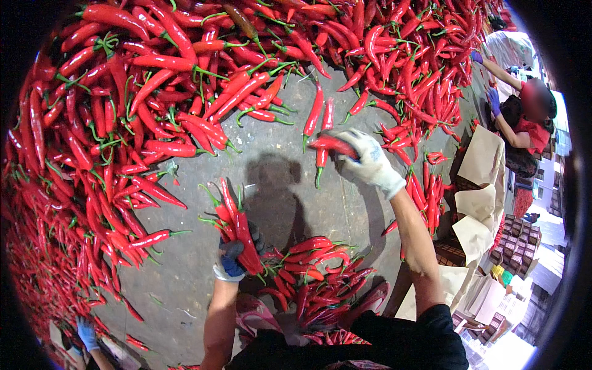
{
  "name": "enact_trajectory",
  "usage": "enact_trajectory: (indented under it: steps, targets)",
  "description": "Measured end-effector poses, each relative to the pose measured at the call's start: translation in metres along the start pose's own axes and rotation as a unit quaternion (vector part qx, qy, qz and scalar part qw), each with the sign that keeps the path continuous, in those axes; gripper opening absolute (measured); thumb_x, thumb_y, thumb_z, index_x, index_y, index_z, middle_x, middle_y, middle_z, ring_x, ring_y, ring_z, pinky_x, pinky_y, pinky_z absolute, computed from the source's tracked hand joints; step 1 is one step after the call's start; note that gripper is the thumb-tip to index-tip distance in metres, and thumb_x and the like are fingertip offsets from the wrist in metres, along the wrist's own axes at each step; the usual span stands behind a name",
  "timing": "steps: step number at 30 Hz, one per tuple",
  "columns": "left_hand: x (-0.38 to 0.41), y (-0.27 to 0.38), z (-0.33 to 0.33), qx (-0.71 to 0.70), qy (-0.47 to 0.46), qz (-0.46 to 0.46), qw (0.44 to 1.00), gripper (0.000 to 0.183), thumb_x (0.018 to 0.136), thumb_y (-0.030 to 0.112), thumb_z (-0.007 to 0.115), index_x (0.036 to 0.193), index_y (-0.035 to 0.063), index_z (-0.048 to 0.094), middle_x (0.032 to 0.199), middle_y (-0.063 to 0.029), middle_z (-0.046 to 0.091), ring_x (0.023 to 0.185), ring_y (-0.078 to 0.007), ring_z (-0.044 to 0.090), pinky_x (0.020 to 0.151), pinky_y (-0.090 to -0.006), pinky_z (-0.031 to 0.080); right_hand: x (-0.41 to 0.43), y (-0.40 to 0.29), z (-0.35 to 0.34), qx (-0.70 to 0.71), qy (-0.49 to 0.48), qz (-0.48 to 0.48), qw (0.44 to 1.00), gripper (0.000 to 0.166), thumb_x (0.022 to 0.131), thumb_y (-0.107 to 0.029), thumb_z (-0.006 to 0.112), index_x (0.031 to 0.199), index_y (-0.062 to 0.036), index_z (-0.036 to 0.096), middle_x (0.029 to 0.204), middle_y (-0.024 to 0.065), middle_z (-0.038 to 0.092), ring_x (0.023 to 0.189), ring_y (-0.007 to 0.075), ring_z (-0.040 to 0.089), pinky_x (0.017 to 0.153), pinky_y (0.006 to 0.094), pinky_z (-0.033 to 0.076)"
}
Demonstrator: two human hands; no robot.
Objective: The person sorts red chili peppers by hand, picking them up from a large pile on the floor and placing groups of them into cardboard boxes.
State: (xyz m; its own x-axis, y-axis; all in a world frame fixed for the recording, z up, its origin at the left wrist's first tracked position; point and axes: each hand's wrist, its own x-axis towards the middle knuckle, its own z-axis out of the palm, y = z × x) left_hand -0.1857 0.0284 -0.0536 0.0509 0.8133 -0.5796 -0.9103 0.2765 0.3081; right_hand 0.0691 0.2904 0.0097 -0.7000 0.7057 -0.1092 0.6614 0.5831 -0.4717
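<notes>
My left hand (231, 259), in a dark and blue work glove, is closed around a bunch of red chili peppers (241, 226) with green stems, held upright above the grey surface (180, 249). A white knit glove covers my right hand (367, 155), whose fingers hold a red chili pepper (334, 144). Beneath that one lies a straight chili pepper (321, 161), stem towards me. Just left of it rests a further chili pepper (314, 108). Close to my body is a small heap of chili peppers (319, 273).
A large chili pile (162, 88) curves around the far and left sides. Paper-lined crates (478, 199) stand along the right. A person in red (527, 120) with purple gloves works at the upper right. Another person's blue-gloved hand (87, 334) is at the lower left.
</notes>
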Motion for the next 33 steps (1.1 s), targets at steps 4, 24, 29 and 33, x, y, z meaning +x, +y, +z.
enact_trajectory:
  steps: [4, 24, 29, 33]
  targets:
    - [0.009, -0.001, -0.006, -0.019, -0.051, -0.02, 0.998, 0.061, 0.064, 0.025, 0.078, 0.115, 0.0056, 0.051, 0.093, -0.0072, 0.058, 0.079, -0.0238, 0.06, 0.066, -0.0369, 0.05, -0.031, 0.024, 0.025, 0.3, 0.208, 0.287, 0.886, 0.037, 0.077, -0.017, 0.069, 0.108, 0.0015, 0.061, 0.093, 0.013, 0.067, 0.085, 0.0227, 0.062, 0.079, 0.035, 0.047]
    - [0.008, -0.006, -0.007, 0.052, -0.044, 0.001, 0.998, 0.069, 0.066, 0.034, 0.075, 0.123, 0.0052, 0.048, 0.09, -0.0058, 0.057, 0.078, -0.0207, 0.057, 0.065, -0.0341, 0.047, 0.047, -0.038, 0.031, 0.082, 0.221, 0.389, 0.891, 0.05, 0.071, -0.039, 0.074, 0.102, -0.0013, 0.061, 0.092, 0.021, 0.067, 0.086, 0.0363, 0.065, 0.075, 0.0419, 0.049]
    - [0.004, 0.002, 0.015, 0.028, -0.056, -0.008, 0.998, 0.057, 0.067, 0.031, 0.076, 0.112, 0.0046, 0.052, 0.09, -0.0064, 0.056, 0.08, -0.0217, 0.058, 0.068, -0.0342, 0.047, 0.068, -0.041, 0.035, -0.044, 0.096, 0.403, 0.909, 0.061, 0.069, -0.046, 0.072, 0.111, -0.0027, 0.061, 0.102, 0.0234, 0.065, 0.096, 0.0381, 0.063, 0.083, 0.0437, 0.049]
    - [0.003, 0.009, 0.006, -0.006, -0.049, 0.01, 0.999, 0.05, 0.075, 0.022, 0.07, 0.118, 0.0027, 0.051, 0.096, -0.0088, 0.059, 0.085, -0.0248, 0.06, 0.074, -0.037, 0.05, 0.053, -0.068, 0.026, 0.165, 0.077, 0.415, 0.891, 0.044, 0.068, -0.029, 0.076, 0.101, -0.0006, 0.065, 0.084, 0.0152, 0.069, 0.076, 0.0263, 0.067, 0.072, 0.0354, 0.052]
